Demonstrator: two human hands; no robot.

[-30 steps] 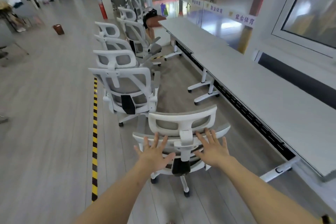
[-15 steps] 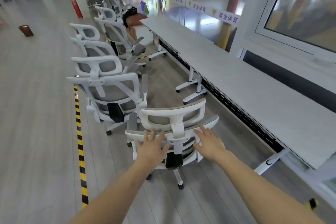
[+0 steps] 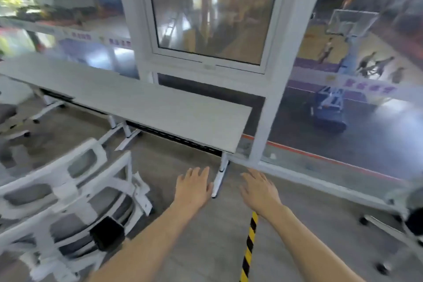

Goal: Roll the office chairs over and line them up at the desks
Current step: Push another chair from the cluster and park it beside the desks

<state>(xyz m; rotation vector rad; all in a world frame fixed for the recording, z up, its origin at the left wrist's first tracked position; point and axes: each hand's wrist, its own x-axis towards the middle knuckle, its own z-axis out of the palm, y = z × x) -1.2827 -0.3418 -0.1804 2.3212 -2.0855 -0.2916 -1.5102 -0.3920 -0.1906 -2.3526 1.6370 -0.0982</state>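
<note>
A white office chair [image 3: 68, 201] with grey mesh back and headrest stands at the lower left, its back toward me. My left hand [image 3: 194, 186] and my right hand [image 3: 258, 190] hover palm down over the bare floor to the chair's right, fingers spread, touching nothing. The long grey desk [image 3: 142, 103] runs from the far left to its end just beyond my hands. Part of another chair [image 3: 412, 220] shows at the right edge, blurred.
A glass wall with a white window frame [image 3: 270, 107] rises behind the desk. White desk legs [image 3: 220, 176] stand on the floor just ahead of my hands. A yellow-black floor tape [image 3: 249, 247] runs toward me. More chair bases [image 3: 16, 126] sit at the far left.
My view has swung right. Both hands have come off the chair's backrest and now hover over the floor; the chair sits to my left.
</note>
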